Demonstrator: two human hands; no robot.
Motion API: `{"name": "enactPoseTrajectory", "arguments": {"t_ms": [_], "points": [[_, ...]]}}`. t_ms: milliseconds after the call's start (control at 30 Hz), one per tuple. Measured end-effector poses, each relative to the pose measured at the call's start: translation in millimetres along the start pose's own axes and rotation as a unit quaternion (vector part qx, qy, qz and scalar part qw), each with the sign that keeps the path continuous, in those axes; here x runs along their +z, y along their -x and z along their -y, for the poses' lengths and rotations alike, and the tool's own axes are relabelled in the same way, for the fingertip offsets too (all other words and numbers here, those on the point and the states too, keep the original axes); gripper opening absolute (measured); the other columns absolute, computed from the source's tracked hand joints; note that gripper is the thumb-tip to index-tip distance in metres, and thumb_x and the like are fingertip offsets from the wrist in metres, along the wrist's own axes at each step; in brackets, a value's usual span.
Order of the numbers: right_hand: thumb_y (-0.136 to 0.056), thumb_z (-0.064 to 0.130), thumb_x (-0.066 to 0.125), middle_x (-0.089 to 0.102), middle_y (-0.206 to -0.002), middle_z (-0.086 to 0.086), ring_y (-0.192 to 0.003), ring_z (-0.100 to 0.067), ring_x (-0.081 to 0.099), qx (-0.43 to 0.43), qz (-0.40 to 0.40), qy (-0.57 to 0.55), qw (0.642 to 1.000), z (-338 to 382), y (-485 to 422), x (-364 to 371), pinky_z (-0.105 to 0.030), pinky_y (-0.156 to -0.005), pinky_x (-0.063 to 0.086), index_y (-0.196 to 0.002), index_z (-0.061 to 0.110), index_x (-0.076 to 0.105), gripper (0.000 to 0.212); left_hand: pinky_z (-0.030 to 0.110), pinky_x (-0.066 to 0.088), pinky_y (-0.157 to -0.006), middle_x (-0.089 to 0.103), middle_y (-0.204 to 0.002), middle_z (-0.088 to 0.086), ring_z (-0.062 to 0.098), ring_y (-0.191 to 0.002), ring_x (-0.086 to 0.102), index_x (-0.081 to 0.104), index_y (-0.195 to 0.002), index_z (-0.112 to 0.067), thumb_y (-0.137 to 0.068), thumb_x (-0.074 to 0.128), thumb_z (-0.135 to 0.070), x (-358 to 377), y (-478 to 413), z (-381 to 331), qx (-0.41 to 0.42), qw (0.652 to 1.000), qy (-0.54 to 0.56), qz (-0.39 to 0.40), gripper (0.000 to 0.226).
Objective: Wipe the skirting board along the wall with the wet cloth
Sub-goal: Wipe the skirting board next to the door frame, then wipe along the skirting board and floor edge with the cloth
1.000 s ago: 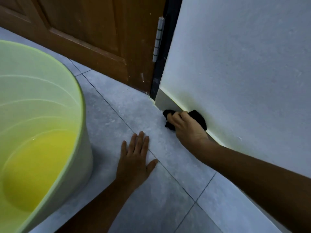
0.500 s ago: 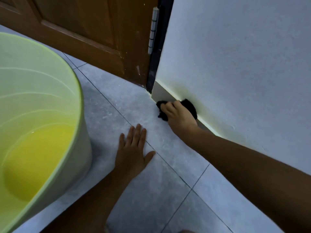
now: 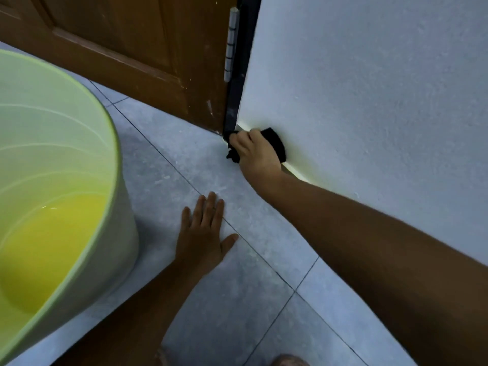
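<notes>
My right hand [image 3: 257,155] is shut on a black wet cloth [image 3: 274,142] and presses it against the skirting board [image 3: 297,173] at the foot of the white wall [image 3: 369,101]. The cloth sits at the board's far end, right by the dark door frame [image 3: 236,101]. Most of the board is hidden behind my hand and forearm; only a short strip shows. My left hand [image 3: 204,233] lies flat on the grey tiled floor [image 3: 237,299], fingers spread, holding nothing.
A large pale green bucket [image 3: 116,159] with water in it stands on the floor at the left. A brown wooden door [image 3: 132,48] with a hinge [image 3: 230,46] closes off the far side.
My right hand has slid the cloth along the skirting board away from me, up to the door frame. My left hand stays planted on the floor.
</notes>
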State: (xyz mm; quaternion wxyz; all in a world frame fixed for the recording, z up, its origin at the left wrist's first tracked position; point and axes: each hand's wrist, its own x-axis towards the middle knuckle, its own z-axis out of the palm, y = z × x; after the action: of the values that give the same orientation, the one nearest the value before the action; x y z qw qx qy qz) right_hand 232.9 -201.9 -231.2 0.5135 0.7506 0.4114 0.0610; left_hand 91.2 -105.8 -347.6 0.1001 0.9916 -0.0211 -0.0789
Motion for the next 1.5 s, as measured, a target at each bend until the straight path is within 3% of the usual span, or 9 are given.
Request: {"name": "enactPoseTrajectory", "arguments": {"t_ms": [267,400,600,833,1000,1133,1267,1400,1500], "points": [[-0.099,0.030,0.040,0.024,-0.147,0.001,-0.130,-0.020,0.025,-0.045,0.064,0.001,0.997,27,55,26,-0.029,-0.098,0.028,-0.139,0.019,0.043,0.042,0.056,0.026,-0.106,0.028,-0.151,0.017,0.035,-0.138,0.027,0.025,-0.145,-0.008,-0.087,0.004,-0.067,2,1,-1,-0.004,1.000,0.011,-0.003,0.086],[-0.098,0.035,0.041,0.023,-0.150,-0.002,-0.130,-0.021,0.024,0.003,0.012,0.005,1.000,2,34,12,-0.031,-0.099,0.028,-0.141,0.020,0.041,0.046,0.055,0.020,-0.109,0.020,-0.154,0.016,0.035,-0.141,0.020,0.019,-0.146,-0.009,-0.085,0.000,-0.069,3,0,-1,-0.005,1.000,0.009,-0.002,0.088],[-0.098,0.037,0.040,0.017,-0.151,0.000,-0.133,-0.018,0.021,-0.034,0.034,0.002,0.999,1,-6,8,-0.029,-0.101,0.025,-0.146,0.025,0.026,0.052,0.053,0.016,-0.110,0.016,-0.155,0.014,0.034,-0.141,0.017,0.015,-0.147,-0.010,-0.085,0.003,-0.069,3,-1,2,0.005,1.000,0.008,-0.006,0.087],[-0.099,0.024,0.036,0.005,-0.157,-0.009,-0.125,-0.025,0.029,-0.012,0.079,-0.077,0.994,20,98,30,-0.032,-0.091,0.033,-0.145,0.016,0.035,0.047,0.052,0.012,-0.112,0.009,-0.156,0.014,0.032,-0.143,0.009,0.006,-0.147,-0.012,-0.082,-0.003,-0.070,6,2,2,0.003,1.000,0.000,-0.010,0.088],[-0.084,0.002,0.036,0.037,-0.140,-0.005,-0.092,-0.021,0.050,0.114,0.077,-0.176,0.975,23,102,24,-0.026,-0.052,0.033,-0.114,0.014,0.065,0.043,0.051,0.008,-0.113,0.005,-0.156,0.016,0.032,-0.143,0.007,0.006,-0.148,-0.009,-0.083,0.001,-0.066,1,2,-5,0.009,1.000,-0.015,-0.007,0.086],[-0.094,0.005,0.039,0.029,-0.141,-0.008,-0.099,-0.025,0.049,0.126,0.056,-0.222,0.965,34,76,30,-0.028,-0.054,0.038,-0.125,0.006,0.056,0.035,0.051,0.016,-0.110,0.015,-0.155,0.016,0.034,-0.141,0.019,0.018,-0.147,-0.008,-0.089,0.023,-0.054,7,17,-27,0.065,0.998,-0.002,-0.028,0.074],[-0.096,0.001,0.035,0.026,-0.144,-0.010,-0.097,-0.027,0.048,0.134,0.098,-0.262,0.951,51,110,44,-0.028,-0.048,0.030,-0.138,-0.001,0.040,0.043,0.050,0.007,-0.111,0.011,-0.154,0.012,0.031,-0.141,0.009,0.011,-0.147,-0.011,-0.091,0.015,-0.062,26,32,-42,0.092,0.996,-0.006,-0.010,0.076],[-0.080,0.005,0.052,0.054,-0.120,0.002,-0.072,-0.016,0.053,0.158,0.102,-0.224,0.956,53,155,55,-0.024,-0.042,0.022,-0.117,0.016,0.066,0.040,0.051,0.006,-0.108,0.015,-0.154,0.013,0.031,-0.141,0.009,0.014,-0.147,-0.011,-0.089,0.015,-0.065,27,32,-43,0.083,0.996,-0.029,-0.003,0.080],[-0.078,-0.005,0.033,0.061,-0.112,0.004,-0.066,-0.014,0.052,0.194,0.059,-0.240,0.949,46,146,47,-0.023,-0.043,0.019,-0.104,0.016,0.072,0.052,0.050,0.003,-0.109,0.013,-0.155,0.014,0.034,-0.142,0.010,0.011,-0.148,-0.012,-0.089,0.013,-0.066,24,33,-45,0.086,0.996,-0.030,0.010,0.081]]}}
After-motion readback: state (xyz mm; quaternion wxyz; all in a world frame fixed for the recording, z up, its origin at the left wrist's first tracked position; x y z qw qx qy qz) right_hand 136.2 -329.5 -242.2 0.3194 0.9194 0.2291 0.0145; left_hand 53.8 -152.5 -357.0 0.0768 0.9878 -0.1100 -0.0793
